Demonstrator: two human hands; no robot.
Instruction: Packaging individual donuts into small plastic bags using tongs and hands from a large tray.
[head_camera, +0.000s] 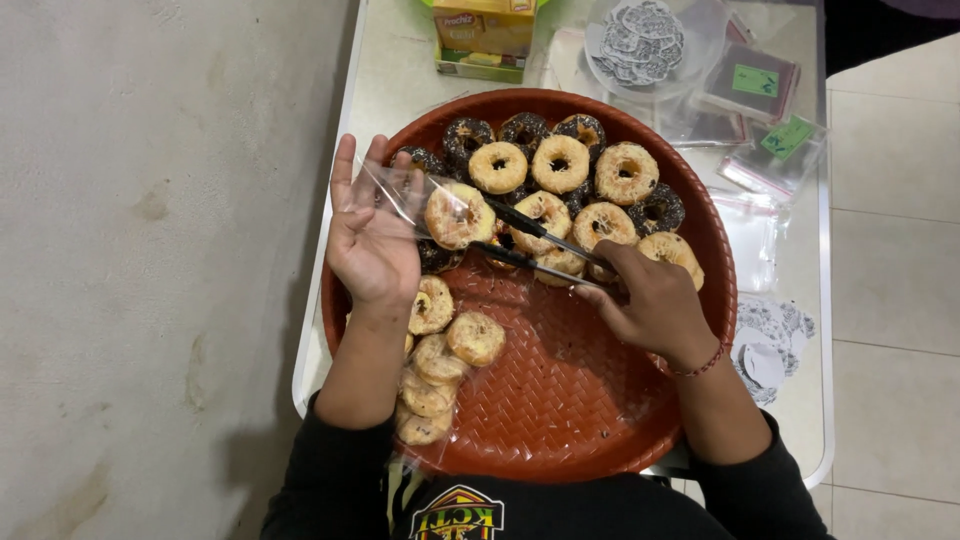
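While a round reddish-brown woven tray (560, 400) fills the middle of the frame, small doughnuts crowd its upper half: dark chocolate ones (468, 136) along the top rim, pale glazed ones (560, 163) just below, packed touching each other. Bagged glazed doughnuts (440, 375) lie stacked at the tray's lower left edge, under the left forearm. Beyond the tray, upper middle of the frame, a yellow-and-green carton (482, 38); upper right, clear packets with green tags (765, 90) and a heap of round patterned stickers (638, 42). More sticker sheets (768, 345) sit right of the tray on the white table (385, 75).

Left hand (372, 240), left of centre, palm up, fingers spread, holds open a clear plastic bag (400, 195). Right hand (655, 300), right of centre, is closed around dark tongs (540, 245). Tongs' long axis runs from lower right to upper left, tips pointing toward the bag mouth, pinching a glazed doughnut (457, 215) that sits at the bag's opening, just beside the left fingers. Hands well apart, tongs bridging them above the loose doughnuts.
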